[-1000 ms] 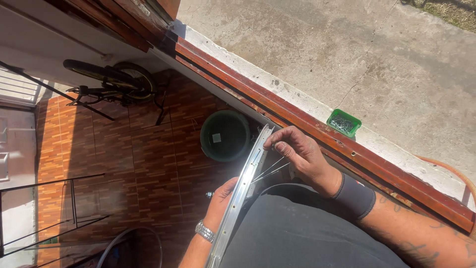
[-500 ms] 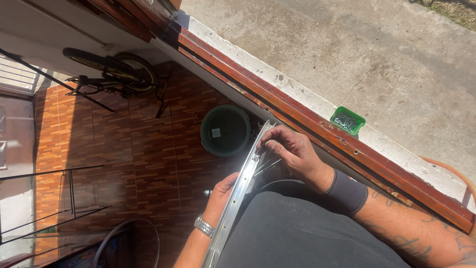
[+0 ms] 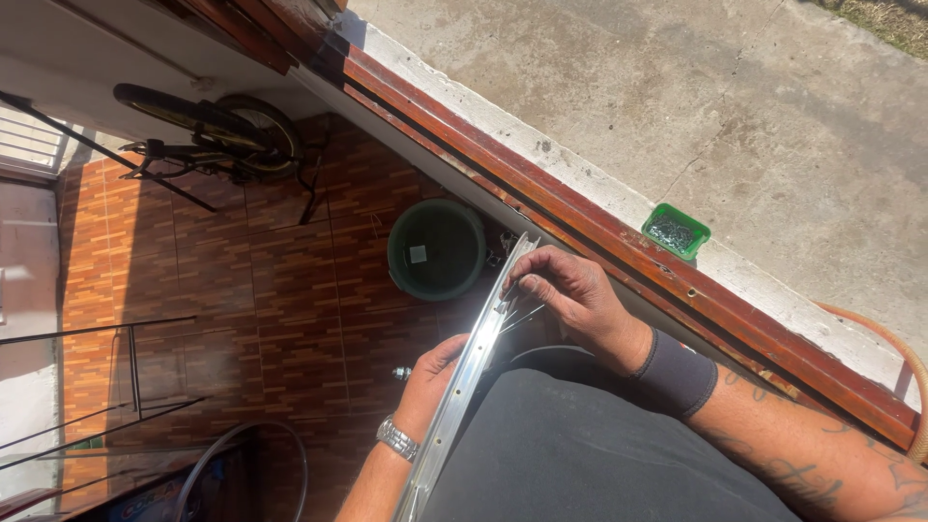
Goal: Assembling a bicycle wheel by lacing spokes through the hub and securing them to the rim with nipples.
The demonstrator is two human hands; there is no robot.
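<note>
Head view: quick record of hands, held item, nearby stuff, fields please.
left hand: grips the silver metal bicycle wheel rim from the left side
right hand: fingertips on the rim's upper part, by thin wire spokes
floor: round dark green bucket on brown brick-pattern tiles
ledge: small green tray of metal bits on the concrete sill
background: black bicycle by the wall

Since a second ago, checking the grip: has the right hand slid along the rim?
No. The right hand stays at the rim's top end, beside the green bucket.
</note>
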